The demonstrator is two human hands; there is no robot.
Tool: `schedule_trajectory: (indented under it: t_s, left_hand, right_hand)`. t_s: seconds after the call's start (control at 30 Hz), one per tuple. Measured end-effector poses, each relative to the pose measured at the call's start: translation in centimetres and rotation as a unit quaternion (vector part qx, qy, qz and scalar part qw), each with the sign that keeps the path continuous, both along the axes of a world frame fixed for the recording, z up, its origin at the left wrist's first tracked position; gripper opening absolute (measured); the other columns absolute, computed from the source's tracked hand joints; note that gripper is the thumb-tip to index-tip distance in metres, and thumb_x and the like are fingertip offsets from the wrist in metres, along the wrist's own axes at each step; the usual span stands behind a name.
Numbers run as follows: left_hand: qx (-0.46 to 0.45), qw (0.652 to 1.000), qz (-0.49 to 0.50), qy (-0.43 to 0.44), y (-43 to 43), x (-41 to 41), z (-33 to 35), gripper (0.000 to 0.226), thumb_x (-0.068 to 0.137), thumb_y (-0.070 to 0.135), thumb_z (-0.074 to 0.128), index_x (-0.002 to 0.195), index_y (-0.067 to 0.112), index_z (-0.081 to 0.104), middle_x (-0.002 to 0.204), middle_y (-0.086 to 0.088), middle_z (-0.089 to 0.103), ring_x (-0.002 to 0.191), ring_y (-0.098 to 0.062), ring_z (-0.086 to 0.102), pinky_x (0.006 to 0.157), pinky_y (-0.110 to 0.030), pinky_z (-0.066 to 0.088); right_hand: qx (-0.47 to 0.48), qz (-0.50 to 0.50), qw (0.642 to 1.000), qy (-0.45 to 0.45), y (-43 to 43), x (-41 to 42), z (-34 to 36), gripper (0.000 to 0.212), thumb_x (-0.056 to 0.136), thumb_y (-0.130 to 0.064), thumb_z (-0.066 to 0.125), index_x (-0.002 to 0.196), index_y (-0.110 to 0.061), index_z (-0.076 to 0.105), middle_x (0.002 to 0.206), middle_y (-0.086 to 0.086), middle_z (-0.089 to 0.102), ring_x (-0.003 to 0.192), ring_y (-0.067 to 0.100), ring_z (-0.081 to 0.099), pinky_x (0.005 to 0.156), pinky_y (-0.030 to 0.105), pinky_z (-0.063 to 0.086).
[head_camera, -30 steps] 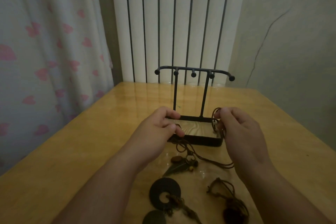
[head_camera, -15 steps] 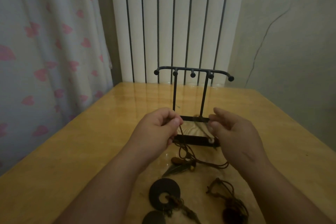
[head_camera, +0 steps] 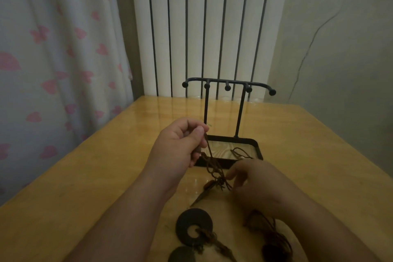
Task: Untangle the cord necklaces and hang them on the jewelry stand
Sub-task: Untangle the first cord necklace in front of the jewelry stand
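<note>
A black metal jewelry stand [head_camera: 228,85] with several knobbed pegs and a tray base stands mid-table, nothing hanging on it. My left hand [head_camera: 180,144] pinches a brown cord necklace [head_camera: 214,168] and lifts its strands just in front of the stand's base. My right hand [head_camera: 255,181] has come down beside the knot near the leaf-shaped pendant [head_camera: 204,194], fingertips at the cord; whether they pinch it I cannot tell. A loop of cord [head_camera: 240,153] lies in the stand's tray.
A dark ring-shaped pendant necklace [head_camera: 194,226] and another dark pendant on tangled cord [head_camera: 274,247] lie on the wooden table [head_camera: 106,176] near me. A radiator, a patterned curtain and a wall stand behind the table's far edge.
My right hand dropped from beside the stand's base down to the knot by the leaf pendant. My left hand rose slightly, pulling the cord strands up taut.
</note>
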State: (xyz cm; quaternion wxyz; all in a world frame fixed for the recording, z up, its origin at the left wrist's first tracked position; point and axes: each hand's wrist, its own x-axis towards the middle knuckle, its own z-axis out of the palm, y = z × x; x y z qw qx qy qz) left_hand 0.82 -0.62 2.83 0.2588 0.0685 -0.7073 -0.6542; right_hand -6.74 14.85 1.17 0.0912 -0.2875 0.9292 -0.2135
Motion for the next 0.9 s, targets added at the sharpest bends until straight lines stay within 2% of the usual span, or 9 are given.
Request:
schedule_trajectory:
  t_s: [0.13, 0.27, 0.33, 0.43, 0.53, 0.63, 0.7, 0.8, 0.9]
  left_hand:
    - [-0.021, 0.999, 0.041, -0.003, -0.2, -0.2, -0.3, 0.022, 0.099, 0.016, 0.052, 0.09, 0.025, 0.07, 0.078, 0.01, 0.065, 0.079, -0.012, 0.058, 0.07, -0.029, 0.046]
    - [0.055, 0.997, 0.051, -0.016, 0.0, -0.5, -0.4, 0.023, 0.103, 0.016, 0.046, 0.092, 0.017, 0.066, 0.097, -0.002, 0.072, 0.095, -0.023, 0.07, 0.088, -0.045, 0.057]
    - [0.108, 0.994, 0.024, -0.016, 0.4, -0.6, -0.1, 0.021, 0.105, 0.017, 0.041, 0.096, 0.013, 0.06, 0.098, -0.01, 0.072, 0.086, -0.025, 0.074, 0.082, -0.048, 0.06]
    - [0.074, 0.997, 0.027, -0.021, 0.4, -0.5, -0.1, 0.018, 0.105, 0.019, 0.042, 0.101, 0.015, 0.059, 0.09, -0.008, 0.068, 0.068, -0.018, 0.068, 0.064, -0.036, 0.059]
    - [0.044, 0.998, 0.042, -0.026, 0.3, -0.6, -0.4, 0.017, 0.104, 0.02, 0.043, 0.103, 0.017, 0.06, 0.08, -0.003, 0.064, 0.061, -0.012, 0.062, 0.06, -0.029, 0.055]
    - [0.06, 0.997, 0.029, -0.028, 0.4, -0.6, -0.4, 0.017, 0.104, 0.019, 0.044, 0.102, 0.016, 0.061, 0.079, -0.005, 0.064, 0.064, -0.016, 0.065, 0.069, -0.038, 0.059]
    - [0.068, 0.997, 0.016, -0.027, 0.5, -0.6, -0.5, 0.017, 0.104, 0.019, 0.044, 0.102, 0.014, 0.06, 0.081, -0.008, 0.064, 0.067, -0.019, 0.066, 0.071, -0.041, 0.06]
    - [0.07, 0.997, 0.011, -0.022, 0.5, -0.6, -0.6, 0.016, 0.103, 0.018, 0.045, 0.103, 0.012, 0.06, 0.082, -0.009, 0.065, 0.07, -0.02, 0.068, 0.071, -0.039, 0.06]
    - [0.07, 0.997, 0.012, -0.02, 0.5, -0.7, -0.7, 0.016, 0.103, 0.018, 0.045, 0.105, 0.013, 0.06, 0.083, -0.009, 0.066, 0.073, -0.022, 0.07, 0.074, -0.041, 0.06]
  right_hand:
    - [-0.043, -0.009, 0.999, 0.005, 0.4, -0.2, -0.1, 0.015, 0.092, -0.024, 0.063, 0.096, -0.038, 0.066, 0.094, -0.017, 0.059, 0.086, 0.002, 0.056, 0.071, 0.016, 0.05]
    - [-0.237, -0.049, 0.97, 0.02, 0.5, -0.3, 0.3, 0.012, 0.096, -0.023, 0.056, 0.091, -0.031, 0.064, 0.089, -0.011, 0.064, 0.079, 0.003, 0.057, 0.062, 0.018, 0.044]
    - [-0.35, -0.078, 0.933, -0.029, 0.5, -0.2, 0.7, 0.013, 0.098, -0.021, 0.053, 0.095, -0.026, 0.065, 0.082, -0.006, 0.068, 0.067, 0.0, 0.058, 0.054, 0.015, 0.041]
    - [-0.419, -0.105, 0.896, -0.1, 0.6, 0.0, 1.3, 0.017, 0.099, -0.017, 0.051, 0.094, -0.022, 0.065, 0.075, 0.001, 0.065, 0.058, 0.005, 0.053, 0.047, 0.018, 0.04]
    - [-0.363, -0.076, 0.921, -0.119, 0.8, 0.1, 1.4, 0.017, 0.094, -0.011, 0.052, 0.093, -0.021, 0.066, 0.088, 0.001, 0.064, 0.073, 0.01, 0.053, 0.055, 0.02, 0.039]
    - [-0.255, 0.014, 0.956, -0.144, 0.6, 0.5, 1.1, 0.019, 0.087, -0.02, 0.066, 0.101, -0.033, 0.063, 0.105, -0.006, 0.061, 0.094, 0.009, 0.057, 0.073, 0.023, 0.049]
    - [-0.181, 0.037, 0.974, -0.13, 0.3, 0.6, 0.7, 0.028, 0.079, -0.035, 0.075, 0.104, -0.041, 0.062, 0.105, -0.013, 0.058, 0.096, 0.005, 0.056, 0.081, 0.026, 0.049]
    - [-0.117, 0.032, 0.988, -0.095, -0.2, 0.8, 0.3, 0.04, 0.072, -0.043, 0.081, 0.104, -0.048, 0.058, 0.102, -0.022, 0.051, 0.094, -0.001, 0.049, 0.08, 0.021, 0.045]
    - [-0.118, 0.014, 0.993, -0.03, -0.6, 1.1, -0.1, 0.031, 0.074, -0.046, 0.079, 0.095, -0.05, 0.056, 0.1, -0.024, 0.049, 0.101, -0.002, 0.047, 0.088, 0.024, 0.046]
